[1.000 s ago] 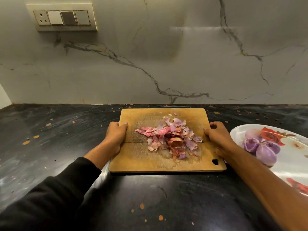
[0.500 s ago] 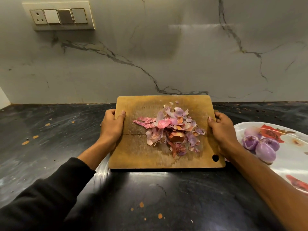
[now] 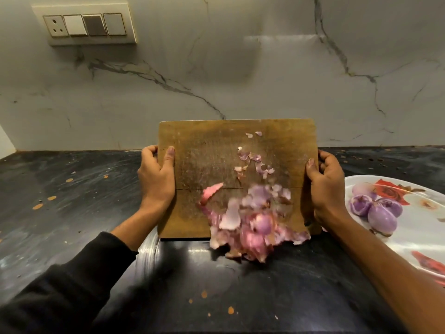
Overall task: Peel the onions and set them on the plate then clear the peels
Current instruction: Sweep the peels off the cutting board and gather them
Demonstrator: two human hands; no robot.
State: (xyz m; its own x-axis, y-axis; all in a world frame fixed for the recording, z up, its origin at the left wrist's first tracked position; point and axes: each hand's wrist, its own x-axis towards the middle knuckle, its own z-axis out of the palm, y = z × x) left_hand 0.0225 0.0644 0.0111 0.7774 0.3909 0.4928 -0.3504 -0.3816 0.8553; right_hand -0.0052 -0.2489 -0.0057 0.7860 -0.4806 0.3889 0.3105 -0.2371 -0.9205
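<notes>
The left hand [image 3: 156, 175] grasps the left edge of the wooden cutting board [image 3: 209, 162], thumb laid on the face and fingers curled behind. The right hand [image 3: 323, 186] clasps the right edge the same way, at the centre of the frame. The board is tilted steeply, its far edge raised in front of the marble wall [image 3: 216, 80] and its near edge low over the black countertop [image 3: 72, 189]; whether that edge touches the counter cannot be told.

The onion peels [image 3: 250, 225] are blurred and bunched at the board's lower right, spilling past the near edge onto the counter just below. A few small scraps cling higher up the board face.

At the right of the frame the floral plate [image 3: 414, 239] lies just beside the right wrist, and the peeled onions [image 3: 375, 210] sit on its left part, close to the board's right edge. Bare counter spreads left of the board and below it toward the bottom of the frame, crossed by both forearms. A switch panel [image 3: 86, 26] is mounted on the wall at upper left, well apart from the board.
</notes>
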